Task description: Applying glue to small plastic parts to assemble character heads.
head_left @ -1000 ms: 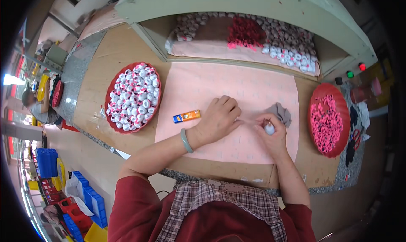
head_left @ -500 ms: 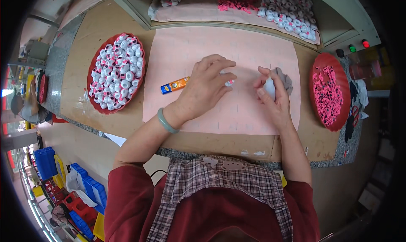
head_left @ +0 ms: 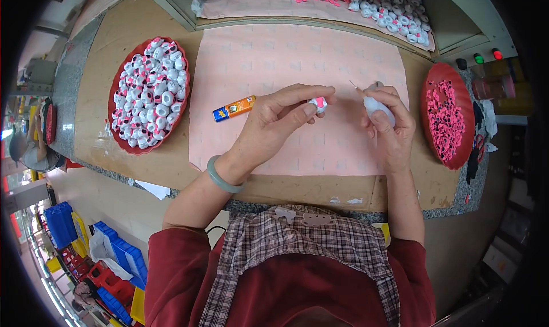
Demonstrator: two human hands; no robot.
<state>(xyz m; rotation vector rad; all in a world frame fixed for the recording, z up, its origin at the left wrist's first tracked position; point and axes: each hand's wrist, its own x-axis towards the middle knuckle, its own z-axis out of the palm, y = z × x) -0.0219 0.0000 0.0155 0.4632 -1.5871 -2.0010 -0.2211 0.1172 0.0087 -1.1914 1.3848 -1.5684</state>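
My left hand (head_left: 280, 110) pinches a small white piece (head_left: 318, 103) with a pink part on it, between thumb and fingers above the pink sheet (head_left: 297, 58). In my right hand (head_left: 393, 127) is a small white squeeze bottle (head_left: 377, 111) with a thin needle tip, pointing up and to the left toward the white piece, apart from it. A grey cloth (head_left: 374, 86) lies partly hidden behind the right hand. Left of my left hand, an orange and blue tube box (head_left: 234, 108) rests on the sheet.
A red scalloped tray (head_left: 143, 150) of white and pink pieces stands at left. Another red tray (head_left: 437, 75) holds small pink and black pieces at right. Behind is a cabinet shelf (head_left: 274, 19) with more pieces. A person (head_left: 37, 147) sits at far left.
My left hand has turned so the white piece shows more. The squeeze bottle in my right hand has tipped from upright toward the left, and the hand has moved slightly right.
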